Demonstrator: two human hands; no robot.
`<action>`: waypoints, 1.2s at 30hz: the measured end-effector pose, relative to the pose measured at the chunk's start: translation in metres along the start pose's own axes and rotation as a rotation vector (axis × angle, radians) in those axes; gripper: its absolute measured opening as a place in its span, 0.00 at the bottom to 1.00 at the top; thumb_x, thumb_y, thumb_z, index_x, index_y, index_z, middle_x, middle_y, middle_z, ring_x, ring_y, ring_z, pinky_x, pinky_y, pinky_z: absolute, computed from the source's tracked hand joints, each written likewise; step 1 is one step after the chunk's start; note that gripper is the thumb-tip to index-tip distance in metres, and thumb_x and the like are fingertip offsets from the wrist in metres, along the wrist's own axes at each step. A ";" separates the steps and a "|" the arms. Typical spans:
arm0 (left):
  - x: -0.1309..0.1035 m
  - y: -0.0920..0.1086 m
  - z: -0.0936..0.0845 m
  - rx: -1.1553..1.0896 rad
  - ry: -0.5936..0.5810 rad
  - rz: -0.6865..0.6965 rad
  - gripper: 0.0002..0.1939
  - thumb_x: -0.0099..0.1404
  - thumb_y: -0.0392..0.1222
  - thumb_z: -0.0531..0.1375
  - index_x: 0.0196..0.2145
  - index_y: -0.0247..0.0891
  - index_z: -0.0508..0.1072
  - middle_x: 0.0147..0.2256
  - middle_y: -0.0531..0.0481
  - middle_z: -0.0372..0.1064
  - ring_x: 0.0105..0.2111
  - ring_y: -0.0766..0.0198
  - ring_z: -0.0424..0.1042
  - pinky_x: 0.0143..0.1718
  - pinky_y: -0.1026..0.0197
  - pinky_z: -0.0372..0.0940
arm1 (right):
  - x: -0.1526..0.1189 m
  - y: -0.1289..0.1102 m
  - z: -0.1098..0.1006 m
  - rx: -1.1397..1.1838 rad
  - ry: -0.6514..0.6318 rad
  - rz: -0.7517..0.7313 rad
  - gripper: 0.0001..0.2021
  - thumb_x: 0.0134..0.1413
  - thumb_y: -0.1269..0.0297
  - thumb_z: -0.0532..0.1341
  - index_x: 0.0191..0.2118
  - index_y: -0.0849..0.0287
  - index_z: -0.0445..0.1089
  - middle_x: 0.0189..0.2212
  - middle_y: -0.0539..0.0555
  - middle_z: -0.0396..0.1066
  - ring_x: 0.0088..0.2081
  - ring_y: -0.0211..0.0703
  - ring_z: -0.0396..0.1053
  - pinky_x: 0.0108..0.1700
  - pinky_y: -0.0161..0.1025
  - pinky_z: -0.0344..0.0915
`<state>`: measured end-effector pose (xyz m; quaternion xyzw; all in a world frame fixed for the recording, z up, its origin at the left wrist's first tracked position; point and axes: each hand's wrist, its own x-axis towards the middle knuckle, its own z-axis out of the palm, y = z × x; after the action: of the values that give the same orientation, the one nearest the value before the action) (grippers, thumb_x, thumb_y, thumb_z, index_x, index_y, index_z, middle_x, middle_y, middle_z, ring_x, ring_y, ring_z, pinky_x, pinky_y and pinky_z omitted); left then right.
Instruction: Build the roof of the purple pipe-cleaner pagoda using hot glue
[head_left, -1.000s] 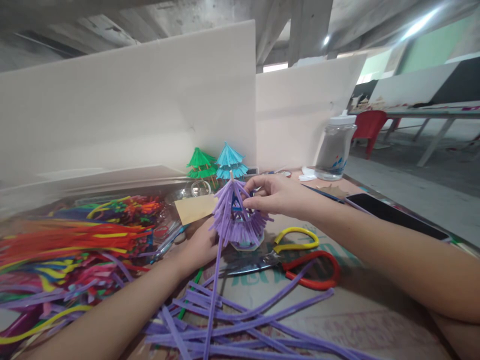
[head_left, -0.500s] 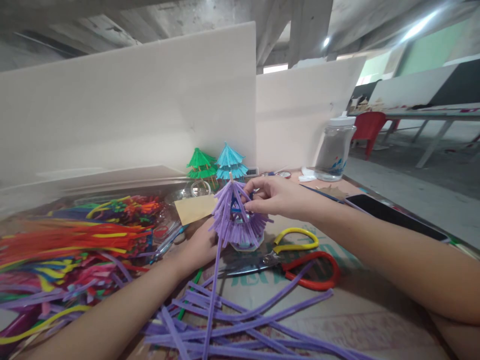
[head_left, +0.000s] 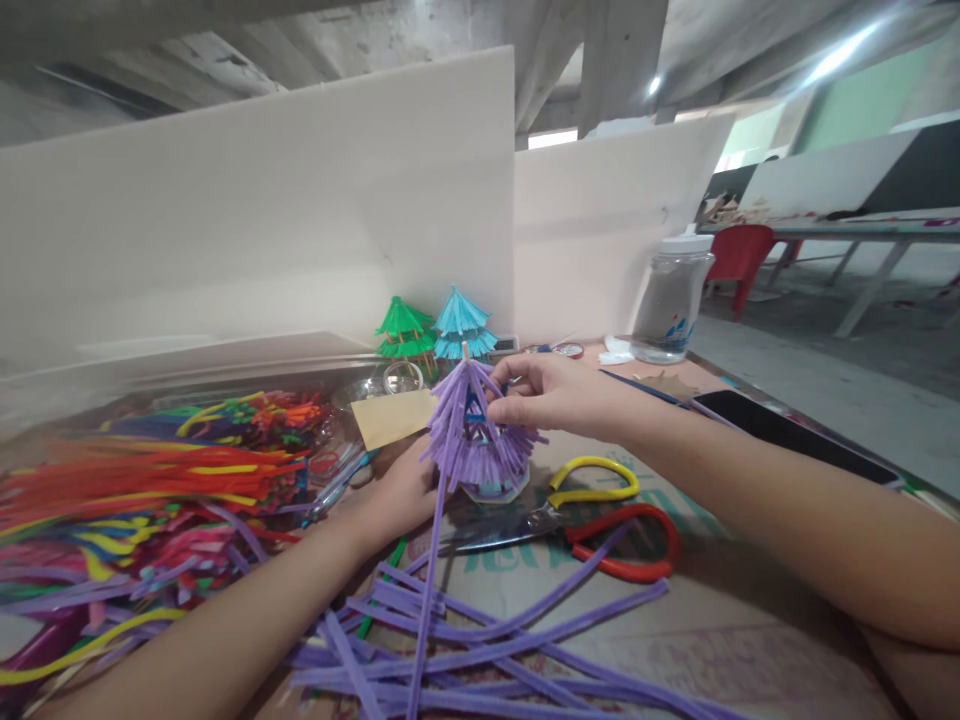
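Observation:
A small pavilion model (head_left: pixel 487 460) stands upright before me, its two-tier roof made of purple pipe cleaners and its upper roof partly open over a blue frame. My right hand (head_left: pixel 551 395) is closed at the upper roof's right side, thumb and forefinger pinching a purple pipe cleaner there. My left hand (head_left: pixel 401 495) reaches against the model's left side; its fingers are hidden behind the roof. One long purple pipe cleaner (head_left: pixel 429 600) hangs from the roof's left edge toward me. More loose purple pipe cleaners (head_left: pixel 555 650) lie across the cardboard in front.
Scissors (head_left: pixel 600 525) with yellow and red handles lie right of the model. Piles of coloured pipe cleaners (head_left: pixel 165 475) cover the left. Behind stand a green pavilion (head_left: pixel 405 325) and a blue pavilion (head_left: pixel 461 320). A water bottle (head_left: pixel 669 300) and a phone (head_left: pixel 787 435) are at right.
Hardly anything differs. The camera view has shifted very slightly, and both hands stay at the purple pavilion model.

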<state>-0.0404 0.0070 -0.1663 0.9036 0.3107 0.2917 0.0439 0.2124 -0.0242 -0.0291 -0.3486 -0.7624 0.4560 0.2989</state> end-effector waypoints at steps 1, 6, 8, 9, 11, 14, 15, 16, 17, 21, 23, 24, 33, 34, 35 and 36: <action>0.000 0.000 0.000 0.002 -0.003 0.005 0.19 0.69 0.46 0.57 0.55 0.38 0.68 0.57 0.39 0.67 0.60 0.49 0.65 0.63 0.45 0.60 | 0.000 0.000 0.000 -0.024 0.000 0.005 0.12 0.51 0.60 0.67 0.36 0.57 0.65 0.17 0.41 0.63 0.18 0.33 0.59 0.22 0.32 0.52; -0.001 -0.003 0.002 -0.002 -0.003 -0.013 0.23 0.68 0.43 0.58 0.60 0.40 0.65 0.59 0.41 0.66 0.59 0.50 0.65 0.63 0.44 0.61 | 0.002 0.004 0.003 -0.061 0.059 -0.005 0.09 0.53 0.62 0.66 0.34 0.57 0.64 0.16 0.40 0.59 0.17 0.32 0.58 0.21 0.32 0.51; -0.002 -0.004 0.002 -0.009 -0.007 -0.022 0.23 0.68 0.43 0.59 0.59 0.40 0.66 0.59 0.41 0.65 0.59 0.50 0.65 0.62 0.44 0.61 | 0.003 0.005 0.004 -0.039 0.086 -0.009 0.09 0.53 0.61 0.65 0.33 0.58 0.65 0.17 0.42 0.62 0.18 0.31 0.58 0.21 0.32 0.51; -0.001 -0.003 0.002 -0.013 -0.008 -0.024 0.22 0.68 0.44 0.59 0.59 0.40 0.66 0.59 0.41 0.65 0.59 0.50 0.65 0.62 0.44 0.61 | 0.004 0.006 0.005 -0.017 0.093 -0.008 0.09 0.53 0.61 0.66 0.33 0.58 0.66 0.19 0.43 0.63 0.18 0.31 0.58 0.21 0.31 0.51; -0.001 -0.002 0.001 -0.023 -0.006 -0.025 0.20 0.68 0.45 0.59 0.56 0.40 0.68 0.60 0.41 0.65 0.59 0.50 0.65 0.62 0.45 0.61 | 0.004 0.006 0.005 0.046 0.097 -0.003 0.08 0.53 0.62 0.65 0.31 0.59 0.67 0.20 0.44 0.64 0.18 0.30 0.57 0.21 0.31 0.51; 0.002 0.000 0.000 -0.040 0.000 -0.013 0.16 0.68 0.44 0.59 0.51 0.38 0.71 0.58 0.41 0.66 0.58 0.51 0.67 0.62 0.46 0.62 | 0.003 0.006 0.003 0.159 0.059 -0.026 0.09 0.55 0.61 0.64 0.31 0.60 0.67 0.16 0.42 0.59 0.17 0.29 0.52 0.20 0.31 0.48; 0.002 0.001 0.000 -0.044 0.005 -0.012 0.15 0.68 0.44 0.59 0.50 0.38 0.71 0.58 0.41 0.67 0.57 0.51 0.67 0.61 0.46 0.63 | 0.003 0.006 0.002 0.187 0.040 -0.043 0.09 0.56 0.60 0.64 0.31 0.60 0.68 0.14 0.41 0.57 0.16 0.29 0.50 0.20 0.31 0.46; 0.003 0.002 0.000 -0.047 0.011 -0.013 0.15 0.68 0.44 0.59 0.50 0.38 0.71 0.57 0.41 0.68 0.57 0.51 0.67 0.61 0.46 0.63 | 0.003 0.007 0.001 0.205 0.018 -0.059 0.10 0.57 0.59 0.63 0.31 0.61 0.68 0.14 0.40 0.55 0.16 0.29 0.49 0.20 0.31 0.45; 0.003 0.002 -0.001 -0.049 0.016 -0.013 0.15 0.68 0.45 0.59 0.49 0.38 0.71 0.56 0.41 0.68 0.57 0.51 0.68 0.61 0.46 0.63 | 0.002 0.008 0.000 0.215 0.000 -0.072 0.11 0.59 0.58 0.62 0.32 0.61 0.69 0.13 0.40 0.54 0.16 0.29 0.48 0.20 0.31 0.44; 0.003 0.002 -0.001 -0.043 0.012 -0.013 0.15 0.67 0.44 0.59 0.50 0.38 0.71 0.57 0.41 0.68 0.58 0.50 0.66 0.62 0.45 0.61 | 0.002 0.009 -0.001 0.201 -0.021 -0.091 0.15 0.62 0.53 0.60 0.33 0.60 0.70 0.12 0.39 0.51 0.16 0.30 0.46 0.21 0.32 0.46; 0.002 0.001 -0.001 -0.043 0.001 -0.017 0.15 0.67 0.44 0.59 0.51 0.39 0.70 0.58 0.41 0.67 0.59 0.49 0.65 0.63 0.45 0.60 | 0.002 0.009 -0.001 0.184 -0.001 -0.079 0.15 0.60 0.51 0.62 0.32 0.60 0.70 0.12 0.39 0.51 0.16 0.30 0.46 0.20 0.32 0.46; 0.002 0.001 -0.001 -0.045 -0.005 -0.020 0.16 0.67 0.44 0.59 0.52 0.39 0.70 0.58 0.40 0.67 0.60 0.49 0.64 0.63 0.45 0.60 | 0.003 0.008 0.000 0.175 0.013 -0.068 0.16 0.57 0.50 0.64 0.31 0.59 0.70 0.13 0.40 0.52 0.16 0.30 0.47 0.20 0.32 0.46; 0.002 0.002 -0.001 -0.045 -0.003 -0.037 0.16 0.67 0.42 0.59 0.51 0.38 0.70 0.58 0.40 0.66 0.60 0.49 0.64 0.63 0.45 0.59 | 0.005 0.010 0.006 -0.096 0.179 -0.088 0.13 0.54 0.53 0.64 0.31 0.58 0.68 0.18 0.44 0.62 0.19 0.33 0.56 0.22 0.33 0.50; 0.002 0.002 -0.001 -0.041 -0.006 -0.036 0.16 0.66 0.42 0.59 0.51 0.38 0.70 0.58 0.40 0.66 0.60 0.49 0.64 0.63 0.46 0.59 | 0.004 0.010 0.006 -0.134 0.204 -0.110 0.11 0.57 0.55 0.62 0.31 0.59 0.69 0.18 0.44 0.62 0.19 0.33 0.56 0.22 0.33 0.50; 0.002 0.003 -0.002 -0.037 -0.007 -0.036 0.15 0.67 0.42 0.59 0.50 0.38 0.70 0.58 0.40 0.66 0.59 0.50 0.64 0.63 0.46 0.59 | 0.003 0.008 0.007 -0.182 0.228 -0.133 0.11 0.59 0.57 0.59 0.30 0.59 0.69 0.18 0.45 0.62 0.20 0.33 0.57 0.23 0.34 0.50; 0.002 0.004 -0.002 -0.034 -0.010 -0.034 0.14 0.67 0.43 0.59 0.49 0.38 0.70 0.57 0.40 0.67 0.59 0.50 0.65 0.63 0.47 0.60 | 0.001 0.007 0.006 -0.245 0.258 -0.160 0.12 0.61 0.59 0.58 0.30 0.59 0.70 0.18 0.45 0.62 0.20 0.34 0.58 0.24 0.34 0.50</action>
<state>-0.0385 0.0051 -0.1625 0.8988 0.3205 0.2917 0.0658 0.2087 -0.0243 -0.0378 -0.3762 -0.7929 0.2862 0.3846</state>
